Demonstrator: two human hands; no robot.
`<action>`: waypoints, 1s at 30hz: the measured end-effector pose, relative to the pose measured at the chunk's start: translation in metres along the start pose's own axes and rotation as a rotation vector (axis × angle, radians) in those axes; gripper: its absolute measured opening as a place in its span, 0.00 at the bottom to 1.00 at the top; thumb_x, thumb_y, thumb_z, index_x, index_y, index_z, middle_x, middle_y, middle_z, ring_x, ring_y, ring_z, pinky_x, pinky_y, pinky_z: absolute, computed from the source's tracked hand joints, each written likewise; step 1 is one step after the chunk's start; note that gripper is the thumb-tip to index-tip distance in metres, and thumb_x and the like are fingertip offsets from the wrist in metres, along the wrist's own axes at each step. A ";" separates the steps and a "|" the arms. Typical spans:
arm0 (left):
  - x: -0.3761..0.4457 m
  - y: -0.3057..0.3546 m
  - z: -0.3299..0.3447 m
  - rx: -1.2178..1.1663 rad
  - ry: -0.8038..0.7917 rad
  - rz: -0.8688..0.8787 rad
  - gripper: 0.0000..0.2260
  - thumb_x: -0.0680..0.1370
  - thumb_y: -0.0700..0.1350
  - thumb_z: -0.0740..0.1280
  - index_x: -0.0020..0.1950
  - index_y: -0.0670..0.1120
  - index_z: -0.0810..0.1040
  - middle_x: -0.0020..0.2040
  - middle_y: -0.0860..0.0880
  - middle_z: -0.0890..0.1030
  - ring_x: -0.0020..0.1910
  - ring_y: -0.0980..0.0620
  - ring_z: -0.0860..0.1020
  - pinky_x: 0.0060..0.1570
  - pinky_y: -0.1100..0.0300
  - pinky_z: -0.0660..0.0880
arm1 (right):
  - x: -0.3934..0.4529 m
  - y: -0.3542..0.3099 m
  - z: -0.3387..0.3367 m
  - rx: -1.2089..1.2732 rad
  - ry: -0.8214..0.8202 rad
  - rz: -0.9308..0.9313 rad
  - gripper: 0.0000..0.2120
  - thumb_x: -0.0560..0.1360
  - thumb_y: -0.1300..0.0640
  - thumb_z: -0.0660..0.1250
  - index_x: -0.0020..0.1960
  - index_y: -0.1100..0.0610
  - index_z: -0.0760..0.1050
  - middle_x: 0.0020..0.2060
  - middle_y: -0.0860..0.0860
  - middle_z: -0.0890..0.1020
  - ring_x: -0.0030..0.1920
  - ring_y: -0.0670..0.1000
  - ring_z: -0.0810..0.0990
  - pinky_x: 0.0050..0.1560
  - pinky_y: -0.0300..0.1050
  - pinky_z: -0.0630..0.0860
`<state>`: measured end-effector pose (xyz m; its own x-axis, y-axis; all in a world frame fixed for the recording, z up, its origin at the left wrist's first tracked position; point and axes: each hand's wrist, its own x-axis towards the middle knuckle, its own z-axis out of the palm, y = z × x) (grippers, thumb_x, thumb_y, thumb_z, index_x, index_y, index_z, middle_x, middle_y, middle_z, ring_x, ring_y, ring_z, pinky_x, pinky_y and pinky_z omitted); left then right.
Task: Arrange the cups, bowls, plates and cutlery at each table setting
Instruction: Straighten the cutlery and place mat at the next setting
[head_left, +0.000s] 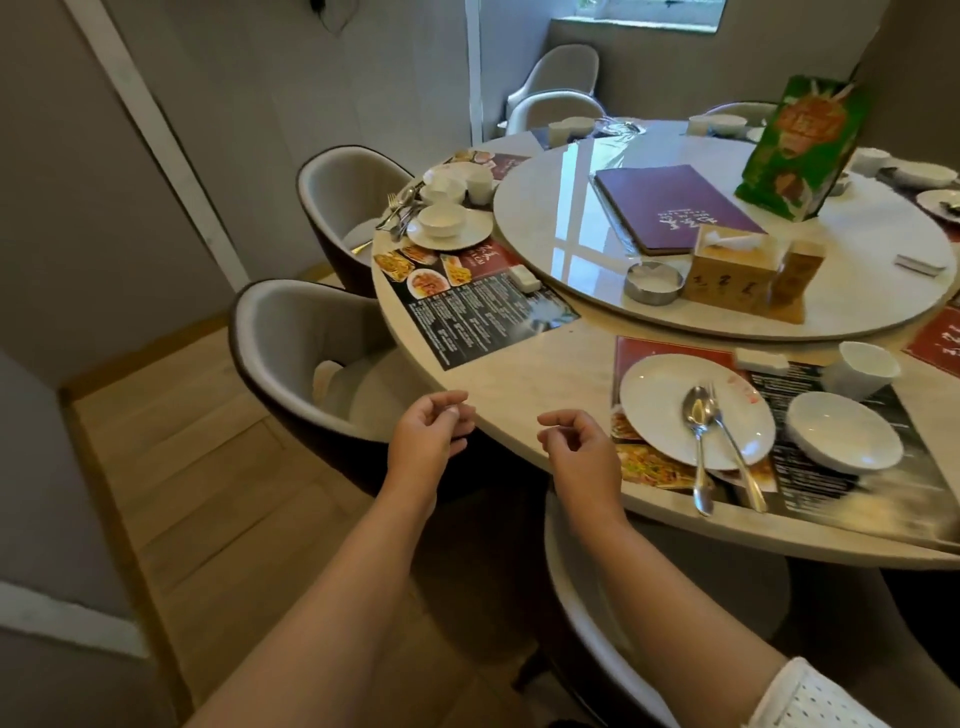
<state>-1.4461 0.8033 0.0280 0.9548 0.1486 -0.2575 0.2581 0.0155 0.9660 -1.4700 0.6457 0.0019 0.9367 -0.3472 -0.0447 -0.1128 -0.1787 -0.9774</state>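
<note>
My left hand (428, 428) and my right hand (576, 447) hover at the near edge of the round table (550, 374), fingers loosely curled, holding nothing. To the right, a white plate (660, 405) on a placemat carries a spoon (698, 431) and a fork (737, 457), their handles reaching past the rim. A white bowl (844, 439) and a white cup (862, 369) stand beside it. At the far left, a plate with a bowl (441, 218), more bowls, a cup (479, 184) and loose cutlery (402, 208) are crowded together. The menu placemat (483, 306) between holds only a small white rest (524, 278).
A glass lazy Susan (571, 218) carries a purple menu (670, 205), a green sign (800, 140), a tissue box (732, 270) and an ashtray (652, 283). Padded chairs (291, 338) stand close around the table; one (582, 597) is under my right arm. More settings lie at the far side.
</note>
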 end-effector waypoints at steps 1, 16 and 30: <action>0.006 0.001 -0.006 -0.005 0.008 0.003 0.10 0.83 0.41 0.60 0.58 0.47 0.79 0.52 0.48 0.84 0.53 0.51 0.82 0.57 0.53 0.79 | 0.005 -0.002 0.008 0.002 -0.003 0.001 0.07 0.78 0.60 0.64 0.50 0.50 0.79 0.44 0.46 0.82 0.43 0.42 0.80 0.37 0.31 0.73; 0.193 0.051 -0.043 0.012 -0.004 -0.041 0.10 0.82 0.40 0.60 0.52 0.49 0.80 0.49 0.48 0.84 0.47 0.52 0.81 0.54 0.54 0.78 | 0.152 -0.030 0.139 0.033 0.106 0.046 0.08 0.78 0.61 0.64 0.47 0.50 0.79 0.41 0.46 0.82 0.41 0.42 0.80 0.35 0.32 0.72; 0.339 0.088 -0.083 -0.002 -0.106 -0.065 0.10 0.82 0.39 0.60 0.57 0.47 0.80 0.50 0.47 0.84 0.48 0.53 0.81 0.51 0.57 0.78 | 0.257 -0.066 0.246 -0.008 0.116 0.073 0.06 0.78 0.59 0.64 0.47 0.50 0.78 0.40 0.49 0.81 0.29 0.41 0.75 0.26 0.35 0.70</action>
<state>-1.1115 0.9373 0.0277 0.9463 0.0417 -0.3206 0.3199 0.0239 0.9472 -1.1407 0.7948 0.0041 0.8812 -0.4639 -0.0908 -0.1820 -0.1559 -0.9709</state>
